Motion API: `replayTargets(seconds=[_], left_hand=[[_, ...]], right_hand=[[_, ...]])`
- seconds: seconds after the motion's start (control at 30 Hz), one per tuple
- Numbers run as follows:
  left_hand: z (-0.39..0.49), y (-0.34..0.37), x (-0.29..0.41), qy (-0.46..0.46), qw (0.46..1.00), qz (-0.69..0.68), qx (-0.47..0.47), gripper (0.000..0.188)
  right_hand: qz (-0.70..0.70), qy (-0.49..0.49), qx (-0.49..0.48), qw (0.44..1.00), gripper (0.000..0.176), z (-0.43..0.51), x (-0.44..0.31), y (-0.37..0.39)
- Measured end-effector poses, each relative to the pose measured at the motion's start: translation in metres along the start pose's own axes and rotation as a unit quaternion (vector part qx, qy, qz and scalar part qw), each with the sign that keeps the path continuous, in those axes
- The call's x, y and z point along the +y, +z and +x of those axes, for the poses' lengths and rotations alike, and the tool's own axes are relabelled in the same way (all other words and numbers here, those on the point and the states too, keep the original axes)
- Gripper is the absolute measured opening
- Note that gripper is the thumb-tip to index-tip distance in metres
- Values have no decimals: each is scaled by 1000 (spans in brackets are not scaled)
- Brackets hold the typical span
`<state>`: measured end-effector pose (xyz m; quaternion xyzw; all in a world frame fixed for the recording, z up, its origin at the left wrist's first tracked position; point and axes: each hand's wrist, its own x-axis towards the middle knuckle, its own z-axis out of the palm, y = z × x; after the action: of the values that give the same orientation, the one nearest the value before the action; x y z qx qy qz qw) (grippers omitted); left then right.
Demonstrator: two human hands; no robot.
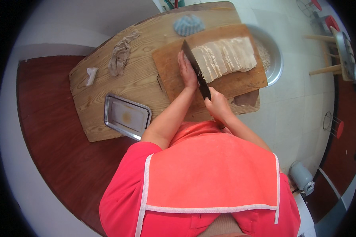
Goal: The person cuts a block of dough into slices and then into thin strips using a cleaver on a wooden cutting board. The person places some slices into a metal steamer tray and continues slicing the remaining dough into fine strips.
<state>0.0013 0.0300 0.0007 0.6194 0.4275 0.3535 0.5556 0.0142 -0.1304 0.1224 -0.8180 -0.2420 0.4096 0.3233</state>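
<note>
My right hand (218,103) is closed around the handle of a long, dark-bladed knife (196,67). The blade lies slanted over a wooden cutting board (172,68), its tip pointing away from me. Along the blade's left side rests my left hand (187,69), fingers extended and palm towards the metal; it grips nothing that I can see. Just right of the blade lies a row of pale, flat, layered strips (225,57), apparently dough, side by side on the board.
The board sits on a wooden table (148,53). Beside it are a metal basin (276,59) with pale pieces, a blue striped cloth (189,25) and a dark flat piece (246,98). Further left lie a crumpled rag (120,56), a white wrapper (91,76) and a metal tray (127,115).
</note>
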Motion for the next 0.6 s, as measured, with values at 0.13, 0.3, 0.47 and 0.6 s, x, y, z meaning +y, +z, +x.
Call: replayTargets(seconds=[0.13,0.3,0.47,0.6], left_hand=[[-2,-2,0,20,1000,16,-2,44],[-3,-2,2,38,998,44,-3,45],[-1,-12,7,-12,999,-37,-3,50],[2,-21,6,-71,983,-171,-3,57]], right_hand=[[-43,-17,31,998,22,10,5,12],[-41,-9,42,998,23,18,16,25],[22,-20,41,999,19,22,30,22],[286,37,-72,955,9,26,39,15]])
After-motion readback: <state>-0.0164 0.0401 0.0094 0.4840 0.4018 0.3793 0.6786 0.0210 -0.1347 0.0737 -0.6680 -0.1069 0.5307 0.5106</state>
